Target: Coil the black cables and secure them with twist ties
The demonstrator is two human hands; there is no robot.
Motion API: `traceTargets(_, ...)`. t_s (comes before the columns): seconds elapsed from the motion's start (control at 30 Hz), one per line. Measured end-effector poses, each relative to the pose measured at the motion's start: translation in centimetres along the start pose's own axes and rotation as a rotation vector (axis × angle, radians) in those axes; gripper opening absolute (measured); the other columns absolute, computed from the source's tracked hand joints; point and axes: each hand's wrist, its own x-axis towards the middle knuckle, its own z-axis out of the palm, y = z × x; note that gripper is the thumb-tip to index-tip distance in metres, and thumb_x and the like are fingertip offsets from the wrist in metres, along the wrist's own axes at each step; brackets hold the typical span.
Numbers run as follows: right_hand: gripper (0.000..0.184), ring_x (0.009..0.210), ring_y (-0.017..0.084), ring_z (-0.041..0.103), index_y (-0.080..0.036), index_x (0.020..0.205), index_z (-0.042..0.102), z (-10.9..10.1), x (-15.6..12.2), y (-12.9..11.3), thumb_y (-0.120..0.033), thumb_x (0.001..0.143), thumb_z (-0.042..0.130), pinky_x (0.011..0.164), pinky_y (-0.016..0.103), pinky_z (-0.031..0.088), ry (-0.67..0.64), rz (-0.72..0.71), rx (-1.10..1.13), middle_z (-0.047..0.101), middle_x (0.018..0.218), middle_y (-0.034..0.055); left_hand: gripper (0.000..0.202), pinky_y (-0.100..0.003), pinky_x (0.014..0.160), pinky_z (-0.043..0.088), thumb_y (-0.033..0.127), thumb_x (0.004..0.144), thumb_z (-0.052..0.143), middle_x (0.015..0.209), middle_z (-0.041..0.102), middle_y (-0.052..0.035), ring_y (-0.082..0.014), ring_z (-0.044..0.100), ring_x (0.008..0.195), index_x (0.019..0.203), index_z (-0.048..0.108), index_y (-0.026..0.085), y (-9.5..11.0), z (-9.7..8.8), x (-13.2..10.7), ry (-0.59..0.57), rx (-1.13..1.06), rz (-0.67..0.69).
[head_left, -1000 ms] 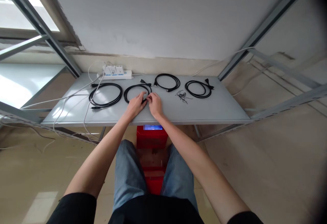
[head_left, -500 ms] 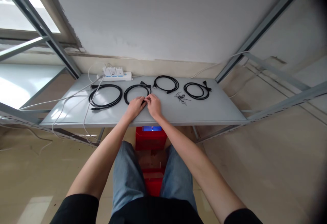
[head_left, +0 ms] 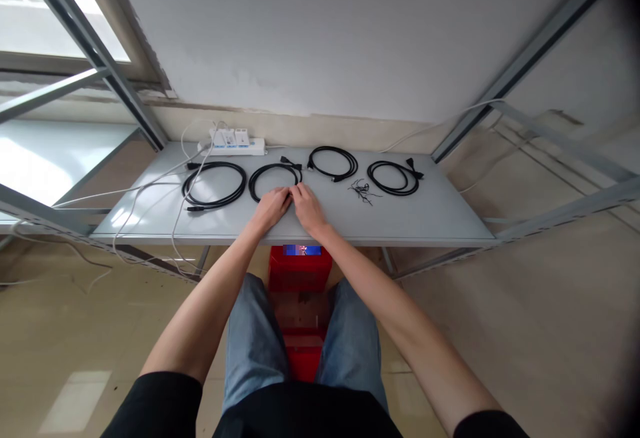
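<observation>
My left hand (head_left: pixel 273 206) and my right hand (head_left: pixel 307 209) meet at the near right side of a coiled black cable (head_left: pixel 251 183) lying on the grey shelf. Their fingers are closed on the cable, fingertips almost touching. The hands hide that part of the loop, and I cannot make out whether a thin tie is between the fingers. The coil's plug ends (head_left: pixel 291 163) show at its far right. Right of my right hand lies a small pile of thin black twist ties (head_left: pixel 364 191).
Other coiled black cables lie around: one at left (head_left: pixel 243 188), one behind (head_left: pixel 355 162) and one at right (head_left: pixel 397 192). A white power strip (head_left: pixel 240 147) with plugged-in adapters stands at the back. White cords (head_left: pixel 150 185) cross the shelf's left part. A red box (head_left: pixel 300 275) sits below.
The view has shifted slightly, so the shelf appears a little further right. Both hands stay at the same coil, and their fingers have moved only slightly.
</observation>
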Motion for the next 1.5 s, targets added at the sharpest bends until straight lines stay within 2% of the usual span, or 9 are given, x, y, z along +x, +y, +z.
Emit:
traceTargets(0.17,0.033,0.116,0.03,0.057,-0.013,0.122,0.066,-1.5,0.8,0.9,-0.003,0.105,0.04,0.102,0.041,0.049,-0.124,-0.163,-0.225,0.064,0.122,0.0169,0.032,-0.038,0.091,0.05,0.033,0.11,0.041,0.118,0.075,-0.018,-0.0309,0.07,0.11,0.116,0.068,0.017,0.2,-0.1,0.1,-0.016,0.039,-0.034)
traceTargets(0.3,0.034,0.116,0.028,0.059,-0.012,0.122,0.066,-2.7,1.7,0.7,0.0,0.103,0.041,0.103,0.04,0.048,-0.21,-0.209,-0.268,0.065,0.122,0.0169,0.034,-0.037,0.09,0.05,0.037,0.111,0.042,0.121,0.075,-0.0184,-0.0314,0.071,0.112,0.119,0.068,0.017,0.2,-0.1,0.1,-0.022,0.054,-0.054)
traceTargets(0.4,0.036,0.116,0.027,0.061,-0.01,0.124,0.066,-3.5,2.0,0.3,0.002,0.102,0.041,0.103,0.038,0.047,-0.264,-0.164,-0.242,0.067,0.121,0.017,0.035,-0.036,0.09,0.049,0.04,0.111,0.043,0.121,0.076,-0.0176,-0.0317,0.072,0.112,0.122,0.068,0.018,0.3,-0.2,0.1,-0.029,0.067,-0.068)
traceTargets(0.57,0.035,0.113,0.027,0.067,-0.011,0.124,0.068,-4.0,2.4,0.6,0.002,0.099,0.048,0.096,0.035,0.048,-0.317,0.005,-0.186,0.072,0.121,0.0169,0.038,-0.035,0.087,0.049,0.047,0.111,0.045,0.116,0.079,-0.0152,-0.0322,0.074,0.11,0.125,0.068,0.02,0.3,-0.2,0.1,-0.023,0.065,-0.054)
traceTargets(0.77,0.025,0.111,0.029,0.069,-0.014,0.12,0.072,-3.6,2.8,1.1,-0.012,0.105,0.051,0.089,0.033,0.047,-0.35,0.162,-0.105,0.075,0.119,0.0185,0.034,-0.035,0.085,0.049,0.042,0.11,0.047,0.116,0.08,-0.013,-0.031,0.075,0.109,0.13,0.067,0.023,-0.1,0.0,0.1,-0.012,0.038,-0.018)
traceTargets(0.97,0.02,0.104,0.025,0.069,-0.016,0.112,0.074,-3.5,3.2,1.3,-0.022,0.108,0.055,0.083,0.029,0.044,-0.365,0.305,0.024,0.077,0.112,0.0143,0.035,-0.035,0.083,0.049,0.043,0.11,0.045,0.112,0.08,-0.0134,-0.0316,0.075,0.106,0.127,0.069,0.022,-0.3,0.2,0.1,-0.002,0.042,-0.002)
traceTargets(1.17,0.017,0.106,0.023,0.069,-0.017,0.112,0.074,-3.4,3.2,1.7,-0.021,0.106,0.058,0.086,0.028,0.045,-0.36,0.311,0.048,0.077,0.114,0.0116,0.038,-0.035,0.083,0.049,0.045,0.11,0.044,0.111,0.08,-0.0139,-0.0312,0.075,0.106,0.127,0.069,0.022,-0.4,0.4,0.2,0.001,0.063,-0.012)
traceTargets(1.5,0.024,0.113,0.031,0.07,-0.014,0.124,0.065,-4.3,2.4,0.5,-0.021,0.11,0.047,0.086,0.035,0.05,-0.375,0.261,-0.054,0.075,0.124,0.0186,0.038,-0.034,0.083,0.049,0.046,0.111,0.042,0.11,0.08,-0.0133,-0.0304,0.075,0.105,0.126,0.068,0.024,0.0,0.0,0.1,-0.024,0.091,-0.021)
